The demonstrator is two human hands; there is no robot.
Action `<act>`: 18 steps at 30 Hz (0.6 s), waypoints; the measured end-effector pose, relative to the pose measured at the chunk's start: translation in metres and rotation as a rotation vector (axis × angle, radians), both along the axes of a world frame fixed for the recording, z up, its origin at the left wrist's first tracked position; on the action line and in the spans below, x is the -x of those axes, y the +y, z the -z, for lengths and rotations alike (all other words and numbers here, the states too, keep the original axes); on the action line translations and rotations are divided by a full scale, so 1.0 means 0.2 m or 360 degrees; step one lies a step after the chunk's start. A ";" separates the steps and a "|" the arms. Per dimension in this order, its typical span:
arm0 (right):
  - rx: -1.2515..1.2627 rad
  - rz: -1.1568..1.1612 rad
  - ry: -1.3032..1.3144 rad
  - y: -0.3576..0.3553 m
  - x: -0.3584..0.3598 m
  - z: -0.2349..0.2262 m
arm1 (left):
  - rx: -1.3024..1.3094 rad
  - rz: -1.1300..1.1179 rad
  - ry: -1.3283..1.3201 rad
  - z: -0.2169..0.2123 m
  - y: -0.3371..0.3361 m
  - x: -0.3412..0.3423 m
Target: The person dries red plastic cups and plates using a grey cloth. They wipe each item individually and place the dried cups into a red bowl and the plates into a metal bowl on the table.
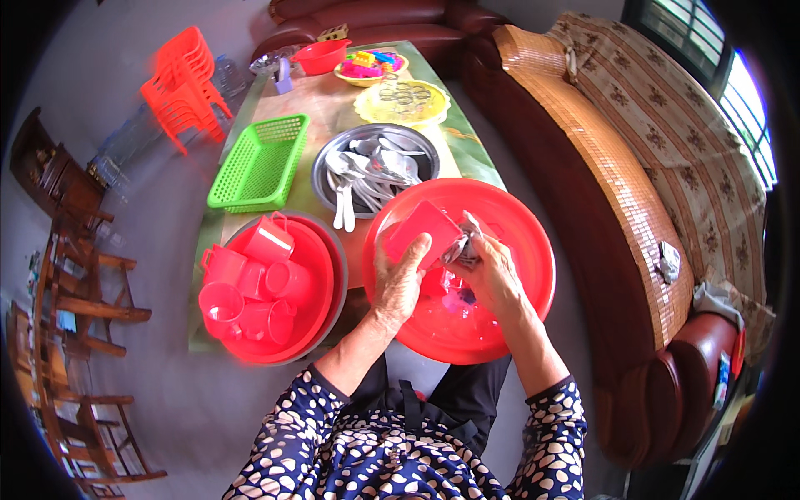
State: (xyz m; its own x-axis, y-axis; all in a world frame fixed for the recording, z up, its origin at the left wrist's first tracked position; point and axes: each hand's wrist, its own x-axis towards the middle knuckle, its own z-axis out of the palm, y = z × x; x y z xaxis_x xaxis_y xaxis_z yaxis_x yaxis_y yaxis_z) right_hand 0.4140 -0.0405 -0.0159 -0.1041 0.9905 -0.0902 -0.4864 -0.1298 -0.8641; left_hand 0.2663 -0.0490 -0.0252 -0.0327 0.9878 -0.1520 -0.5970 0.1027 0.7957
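My left hand [398, 282] is closed around a red plastic cup [425, 229], tilted over a wide red basin [525, 292]. In my right hand [493, 273] is a bunched, greyish cloth [463, 247], pressed against the cup's edge. Shallow water with some shiny wet spots shows in the basin below both hands. To the left, several red mugs [223, 302] lie in another red basin [321, 308], which rests in a larger metal one. Just beyond my hands, a steel bowl [317, 171] holds many white and metal spoons [375, 171].
A green plastic basket [265, 162] stands left of the spoons. Farther back are a yellow tray [402, 104], a bowl of colourful toy blocks [371, 65] and a red colander [321, 58]. A long sofa [575, 242] flanks the right side; stacked red chairs [183, 87] stand far left.
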 end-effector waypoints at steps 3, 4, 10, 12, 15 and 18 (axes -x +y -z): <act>-0.0146 -0.0018 -0.0755 -0.07 -0.02 -0.02 | 0.0030 -0.0087 0.0044 0.04 0.02 -0.02; 0.0009 0.0034 -0.0610 -0.09 -0.01 -0.04 | 0.0007 -0.0099 0.0051 0.08 0.03 -0.01; -0.0278 -0.0061 -0.1498 -0.19 -0.04 -0.03 | -0.0332 -0.0109 -0.0191 0.08 0.03 -0.07; -0.0445 -0.0007 -0.1619 -0.18 -0.07 0.09 | -0.0438 -0.0090 0.0080 0.05 -0.03 -0.12; -0.0928 -0.0122 -0.2085 -0.16 -0.10 0.13 | -0.0576 0.0040 0.0393 0.09 -0.04 -0.09; -0.0866 0.0004 -0.2458 -0.19 -0.08 0.13 | -0.0939 -0.0125 0.0935 0.01 -0.08 -0.05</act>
